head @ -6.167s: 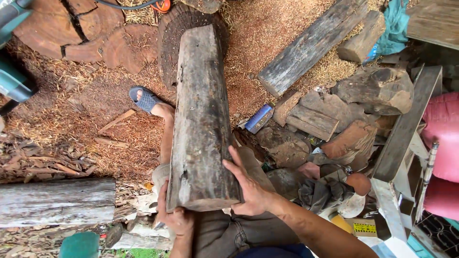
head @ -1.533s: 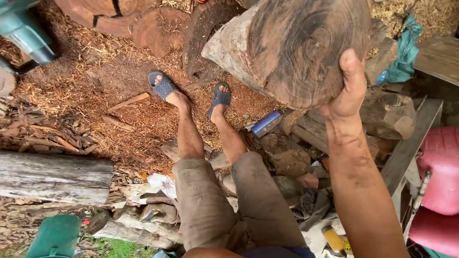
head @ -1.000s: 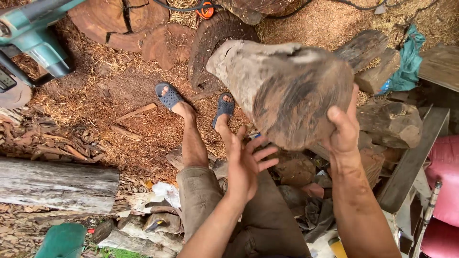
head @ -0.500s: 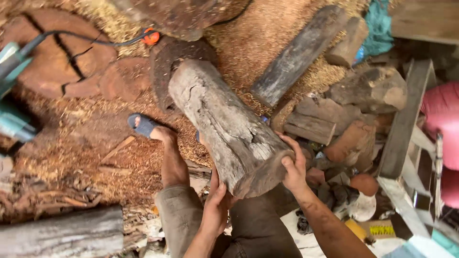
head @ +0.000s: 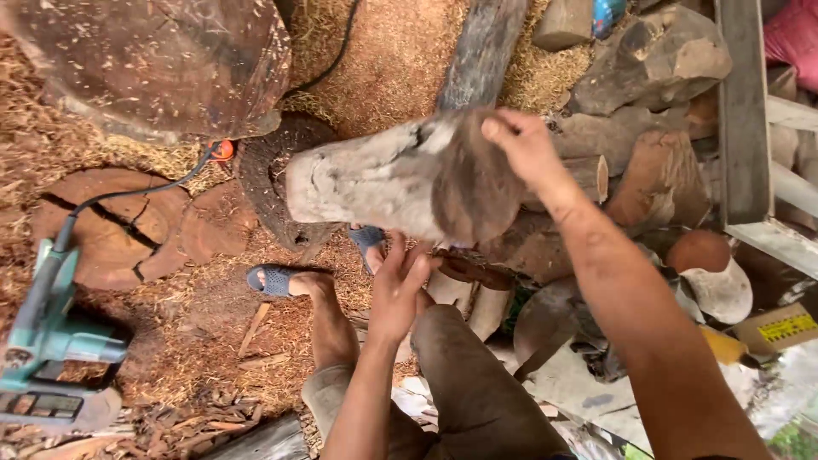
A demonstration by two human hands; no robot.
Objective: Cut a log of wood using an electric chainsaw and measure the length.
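I hold a thick weathered grey log (head: pixel 383 183) lying crosswise above my knees, its cut end facing me. My right hand (head: pixel 521 146) grips the top right edge of that end. My left hand (head: pixel 399 290) supports the log from below, fingers spread against its underside. My feet in blue sandals (head: pixel 271 279) rest on sawdust-covered ground below the log.
A teal power saw (head: pixel 53 336) with a black cord sits at the left on round wood slices (head: pixel 111 226). A big stump (head: pixel 162 64) lies at the upper left. Wood chunks (head: pixel 648 60), a long beam (head: pixel 481 47) and a grey wooden frame (head: pixel 741 111) crowd the right.
The log has swung from pointing away from me to lying crosswise, its far end now to the left. My left hand has slid under it; my right hand has moved to the top edge.
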